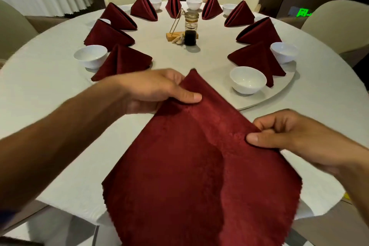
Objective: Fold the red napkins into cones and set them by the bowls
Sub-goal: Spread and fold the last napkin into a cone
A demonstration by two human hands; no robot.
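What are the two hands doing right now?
Left hand: pinches the upper edge of the unfolded dark red cloth napkin.
Right hand: pinches the same napkin's right edge.

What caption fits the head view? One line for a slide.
Both hands, left and right, hold an unfolded red napkin over the table, where folded cones stand beside bowls.

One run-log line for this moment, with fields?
stage: folding | left hand: pinches flat red napkin | right hand: pinches napkin edge | nearest bowl: no cone | other cones standing
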